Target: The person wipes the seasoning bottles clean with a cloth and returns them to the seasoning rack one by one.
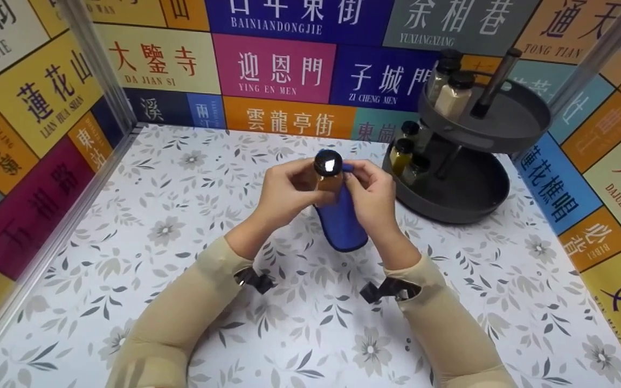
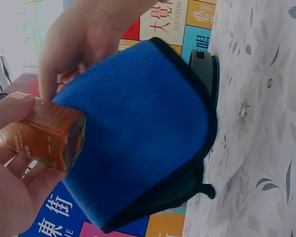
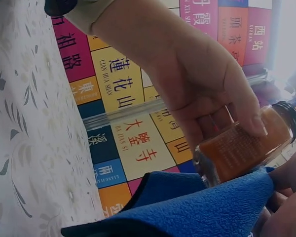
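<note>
My left hand grips a spice jar of orange-brown powder with a shiny black cap; its label shows in the left wrist view. My right hand pinches the upper edge of a blue cloth with dark trim. From the fingers the cloth hangs down beside the jar, above the table. In the right wrist view the jar's lower end lies right against the cloth. Part of the right fingers is hidden behind the cloth in the left wrist view.
To the right stands a black two-tier round rack. Several black-capped jars stand on it, one a pale jar on the upper tier. A flower-patterned tabletop lies below, with colourful sign-covered panels around its back and sides.
</note>
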A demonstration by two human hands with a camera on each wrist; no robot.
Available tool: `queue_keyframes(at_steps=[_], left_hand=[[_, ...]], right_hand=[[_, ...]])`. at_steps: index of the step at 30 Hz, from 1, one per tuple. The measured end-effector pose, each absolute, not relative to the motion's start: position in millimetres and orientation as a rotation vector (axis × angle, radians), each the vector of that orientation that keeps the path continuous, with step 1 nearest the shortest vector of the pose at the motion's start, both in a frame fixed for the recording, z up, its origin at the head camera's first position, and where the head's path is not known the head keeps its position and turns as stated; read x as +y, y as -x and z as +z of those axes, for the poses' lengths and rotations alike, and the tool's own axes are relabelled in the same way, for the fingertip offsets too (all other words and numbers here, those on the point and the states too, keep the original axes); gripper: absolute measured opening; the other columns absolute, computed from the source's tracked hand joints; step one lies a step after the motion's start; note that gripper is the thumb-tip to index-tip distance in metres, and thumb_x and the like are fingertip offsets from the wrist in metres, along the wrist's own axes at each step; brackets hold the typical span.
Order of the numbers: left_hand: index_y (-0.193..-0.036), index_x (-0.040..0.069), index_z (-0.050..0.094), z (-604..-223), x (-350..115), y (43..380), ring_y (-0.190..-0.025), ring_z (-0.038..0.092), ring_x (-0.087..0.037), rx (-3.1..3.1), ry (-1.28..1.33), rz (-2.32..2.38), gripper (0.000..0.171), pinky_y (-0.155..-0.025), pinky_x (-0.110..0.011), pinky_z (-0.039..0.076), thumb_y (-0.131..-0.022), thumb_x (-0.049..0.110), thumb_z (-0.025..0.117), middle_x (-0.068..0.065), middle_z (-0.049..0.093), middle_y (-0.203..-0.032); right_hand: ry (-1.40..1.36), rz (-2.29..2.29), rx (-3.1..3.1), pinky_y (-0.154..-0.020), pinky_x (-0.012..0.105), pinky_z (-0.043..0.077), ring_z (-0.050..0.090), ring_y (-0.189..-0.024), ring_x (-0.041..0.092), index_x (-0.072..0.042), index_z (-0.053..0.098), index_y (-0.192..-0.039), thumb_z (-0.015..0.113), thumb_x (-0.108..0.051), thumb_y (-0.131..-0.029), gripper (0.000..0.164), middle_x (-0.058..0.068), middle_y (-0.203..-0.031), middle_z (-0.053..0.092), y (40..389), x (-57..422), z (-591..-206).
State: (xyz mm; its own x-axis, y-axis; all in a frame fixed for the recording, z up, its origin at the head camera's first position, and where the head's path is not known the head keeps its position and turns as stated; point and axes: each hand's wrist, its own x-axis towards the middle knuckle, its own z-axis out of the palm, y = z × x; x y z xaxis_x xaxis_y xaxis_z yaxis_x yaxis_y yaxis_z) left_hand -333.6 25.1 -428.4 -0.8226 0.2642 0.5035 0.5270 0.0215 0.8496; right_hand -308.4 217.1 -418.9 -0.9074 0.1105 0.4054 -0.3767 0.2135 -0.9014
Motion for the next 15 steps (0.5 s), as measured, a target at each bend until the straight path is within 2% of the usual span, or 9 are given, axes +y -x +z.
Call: queue_keyframes(at_steps=[5, 10, 15], left_hand=[[-0.127, 0.018, 0.079, -425, 24, 336, -0.086, 0.076, -0.020, -2.042, 0.806, -2.000, 0.052, -0.080, -0.033, 0.064, -0.078, 0.018, 0.096, -0.005, 0.081, -0.099], [-0.129, 0.017, 0.078, -427, 25, 335, -0.092, 0.077, -0.019, -2.042, 0.806, -2.031, 0.053, -0.086, -0.034, 0.065, -0.078, 0.017, 0.095, -0.005, 0.082, -0.103], [-0.127, 0.021, 0.080, -432, 30, 337, -0.082, 0.070, -0.015, -2.096, 0.850, -2.026, 0.055, -0.078, -0.029, 0.061, -0.075, 0.014, 0.096, -0.002, 0.081, -0.100]], right_hand=[[-0.201, 1.737, -2.195, -0.090, 0.024, 0.060, 0.077, -0.103, 0.016, 0.000, 0.076, -0.120, 0.067, -0.003, -0.103, 0.020, 0.018, -0.117, 0.080, 313, 219, -420], [-0.183, 1.832, -2.181, -0.089, 0.023, 0.060, 0.076, -0.101, 0.011, 0.004, 0.076, -0.120, 0.066, 0.001, -0.102, 0.020, 0.021, -0.118, 0.078, 312, 221, -415], [-0.192, 1.833, -2.124, -0.088, 0.024, 0.060, 0.076, -0.097, 0.009, 0.004, 0.077, -0.117, 0.066, 0.004, -0.100, 0.020, 0.020, -0.114, 0.080, 306, 225, -407]])
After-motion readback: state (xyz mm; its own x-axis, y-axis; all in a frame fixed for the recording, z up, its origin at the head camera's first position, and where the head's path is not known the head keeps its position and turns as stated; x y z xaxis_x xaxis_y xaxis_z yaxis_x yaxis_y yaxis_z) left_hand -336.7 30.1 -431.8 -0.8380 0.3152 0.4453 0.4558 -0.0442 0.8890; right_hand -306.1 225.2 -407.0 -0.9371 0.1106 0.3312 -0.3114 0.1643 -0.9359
